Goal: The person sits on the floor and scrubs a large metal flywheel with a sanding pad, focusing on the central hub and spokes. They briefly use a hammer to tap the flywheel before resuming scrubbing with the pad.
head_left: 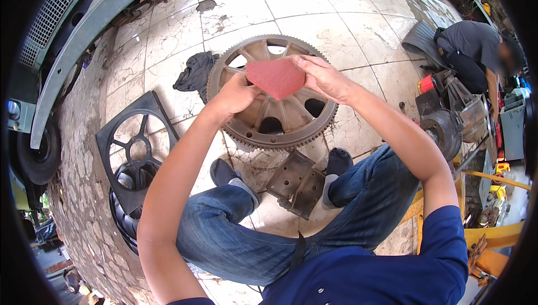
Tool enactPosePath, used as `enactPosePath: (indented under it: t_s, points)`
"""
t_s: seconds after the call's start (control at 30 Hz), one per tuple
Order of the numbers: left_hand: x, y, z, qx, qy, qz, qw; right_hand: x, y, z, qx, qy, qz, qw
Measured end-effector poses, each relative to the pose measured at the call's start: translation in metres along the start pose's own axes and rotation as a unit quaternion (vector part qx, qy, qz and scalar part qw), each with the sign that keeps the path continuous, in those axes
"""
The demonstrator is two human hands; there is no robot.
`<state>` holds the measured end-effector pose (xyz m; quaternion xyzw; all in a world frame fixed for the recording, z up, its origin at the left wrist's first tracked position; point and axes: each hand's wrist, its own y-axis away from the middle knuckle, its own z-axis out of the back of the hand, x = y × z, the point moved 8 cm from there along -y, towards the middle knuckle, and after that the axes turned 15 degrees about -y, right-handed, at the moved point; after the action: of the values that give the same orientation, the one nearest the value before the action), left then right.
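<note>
A reddish sheet of sandpaper [274, 78] is stretched between my two hands, its rough face up. My left hand [237, 93] grips its left edge, with some fingers hidden beneath. At its right edge, my right hand [320, 77] pinches the sheet between thumb and fingers. Under both hands sits a large round toothed flywheel [270, 111], brown and worn, with spokes and several openings. A rusty metal block with holes [296, 184] lies on the floor below it, between my feet.
A black cloth [196, 72] lies left of the flywheel, and a black fan shroud [157, 114] stands nearer me. Rightward are a greasy gearbox-like casting [440, 131] and a bent-over person [473, 47]. A vehicle's grey bumper [84, 30] curves across the upper left. The floor is cracked tile [314, 24].
</note>
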<state>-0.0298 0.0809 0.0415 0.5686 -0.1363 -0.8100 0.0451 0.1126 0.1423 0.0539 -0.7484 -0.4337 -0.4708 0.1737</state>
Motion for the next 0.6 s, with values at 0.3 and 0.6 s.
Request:
enactPosePath:
  t_s: [0.3, 0.6]
  points:
    - [-0.002, -0.002, 0.048, -0.152, -0.279, -0.025, 0.948, 0.036, 0.005, -0.013, -0.038, 0.465, 0.179, 0.866]
    - [0.006, 0.013, 0.015, -0.156, -0.548, -0.234, 0.788, -0.031, -0.008, 0.006, -0.001, 0.744, 0.140, 0.653]
